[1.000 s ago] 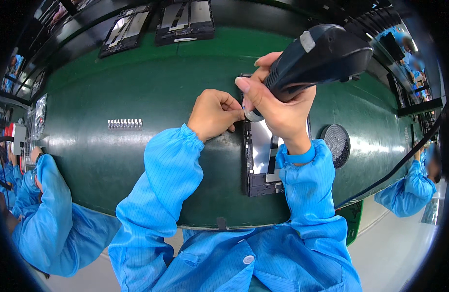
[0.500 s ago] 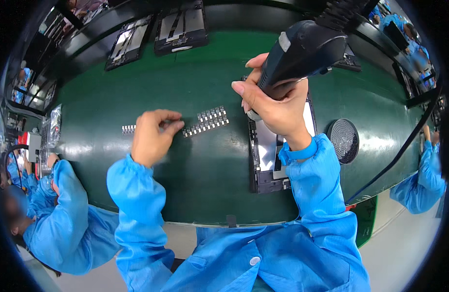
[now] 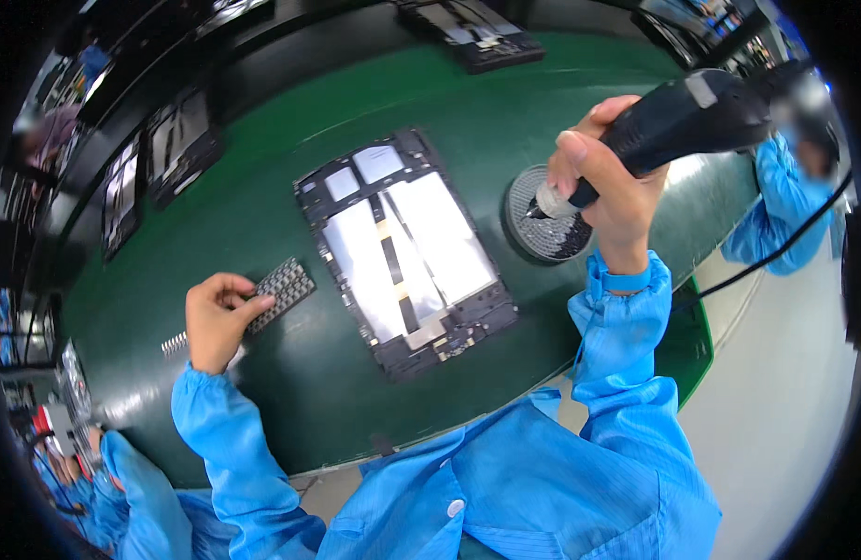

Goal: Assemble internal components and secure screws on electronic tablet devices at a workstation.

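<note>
My right hand (image 3: 622, 191) is wrapped round a black electric screwdriver (image 3: 678, 126). Its tip points down over a round dark dish (image 3: 549, 245) of small screws; contact with the screws cannot be made out. On the left, my left hand (image 3: 220, 317) has thumb and fingers drawn together at the edge of strips of small black-and-white parts (image 3: 286, 289). Whatever lies between those fingertips is too small to tell. Between my hands lies an opened tablet (image 3: 449, 247), its silvery battery panels and dark ribbon cable exposed.
A short strip of small parts (image 3: 175, 344) lies beside my left hand. More opened tablets (image 3: 472, 33) stand along the back and far left (image 3: 180, 145). The screwdriver's black cable (image 3: 776, 247) hangs at right. Co-workers in blue (image 3: 781, 210) sit on both sides.
My right hand has carried the screwdriver rightward from above the tablet to the screw dish, uncovering the tablet. The view has turned. My left hand stays near the strips, its thumb now over their edge.
</note>
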The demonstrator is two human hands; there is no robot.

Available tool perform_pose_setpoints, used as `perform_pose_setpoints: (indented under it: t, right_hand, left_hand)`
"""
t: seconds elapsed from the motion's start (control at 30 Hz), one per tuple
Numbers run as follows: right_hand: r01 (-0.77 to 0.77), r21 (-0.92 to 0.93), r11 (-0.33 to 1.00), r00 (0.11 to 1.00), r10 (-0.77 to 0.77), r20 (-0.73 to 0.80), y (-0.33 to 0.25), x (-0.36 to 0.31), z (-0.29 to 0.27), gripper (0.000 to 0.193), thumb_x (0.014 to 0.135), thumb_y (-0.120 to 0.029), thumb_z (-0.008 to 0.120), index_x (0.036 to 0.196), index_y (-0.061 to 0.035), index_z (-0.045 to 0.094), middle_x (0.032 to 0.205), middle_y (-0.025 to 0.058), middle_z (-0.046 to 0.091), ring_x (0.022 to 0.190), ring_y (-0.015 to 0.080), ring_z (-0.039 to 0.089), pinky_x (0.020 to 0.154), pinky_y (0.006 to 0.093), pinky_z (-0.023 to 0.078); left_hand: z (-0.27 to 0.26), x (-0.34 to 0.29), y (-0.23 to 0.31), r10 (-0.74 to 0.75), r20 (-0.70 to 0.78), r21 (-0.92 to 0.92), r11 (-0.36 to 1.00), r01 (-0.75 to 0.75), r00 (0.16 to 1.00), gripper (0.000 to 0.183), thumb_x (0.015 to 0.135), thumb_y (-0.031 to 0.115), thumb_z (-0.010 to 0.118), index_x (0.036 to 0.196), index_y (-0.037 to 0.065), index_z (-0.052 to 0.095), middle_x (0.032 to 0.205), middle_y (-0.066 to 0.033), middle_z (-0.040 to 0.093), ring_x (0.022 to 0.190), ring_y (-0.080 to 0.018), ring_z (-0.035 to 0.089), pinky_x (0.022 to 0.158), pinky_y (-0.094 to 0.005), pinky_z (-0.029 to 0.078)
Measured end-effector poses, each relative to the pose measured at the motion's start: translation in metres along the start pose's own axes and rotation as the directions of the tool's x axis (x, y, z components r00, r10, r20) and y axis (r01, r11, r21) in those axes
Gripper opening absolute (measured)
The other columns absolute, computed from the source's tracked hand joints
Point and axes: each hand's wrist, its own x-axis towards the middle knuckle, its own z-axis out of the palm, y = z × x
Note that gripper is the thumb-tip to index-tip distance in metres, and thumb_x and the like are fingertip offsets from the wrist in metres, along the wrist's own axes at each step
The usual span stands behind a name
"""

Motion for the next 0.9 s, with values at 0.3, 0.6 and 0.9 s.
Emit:
perform_pose_setpoints:
  t: [0.3, 0.6, 0.9]
  right_hand:
    - [-0.114, -0.127, 0.985, 0.989, 0.100, -0.111, 0.020, -0.006, -0.023, 0.027, 0.070, 0.004, 0.074, 0.090, 0.0025, 0.057, 0.062, 0.0036, 0.061, 0.049, 0.0096, 0.056, 0.044, 0.0216, 0.042]
    - [-0.188, -0.121, 0.975, 0.981, 0.181, -0.073, 0.029, -0.006, -0.028, 0.031, 0.070, 0.002, 0.076, 0.092, -0.0015, 0.055, 0.062, 0.0028, 0.060, 0.050, 0.0083, 0.055, 0.045, 0.0219, 0.042]
    - [-0.209, -0.142, 0.968, 0.977, 0.201, -0.070, 0.029, -0.006, -0.027, 0.028, 0.070, 0.003, 0.075, 0.090, -0.0012, 0.055, 0.062, 0.0028, 0.059, 0.049, 0.0082, 0.055, 0.044, 0.0219, 0.041]
  left_hand:
    - [0.010, -0.008, 0.005, 0.016, -0.033, -0.033, 0.999, -0.017, 0.999, 0.013, 0.068, -0.008, 0.072, 0.078, -0.004, 0.064, 0.069, -0.0013, 0.061, 0.063, -0.0055, 0.054, 0.058, -0.0193, 0.045]
    - [0.046, -0.035, 0.041, 0.521, -0.216, 0.330, 0.835, -0.440, 0.826, 0.013, 0.063, -0.009, 0.065, 0.073, -0.001, 0.060, 0.078, -0.0123, 0.065, 0.073, -0.0226, 0.061, 0.069, -0.0303, 0.048]
    - [0.050, -0.030, 0.014, 0.504, -0.281, 0.424, 0.829, -0.366, 0.816, 0.014, 0.074, -0.006, 0.064, 0.087, 0.000, 0.066, 0.081, -0.0127, 0.065, 0.070, -0.0225, 0.062, 0.063, -0.0295, 0.048]
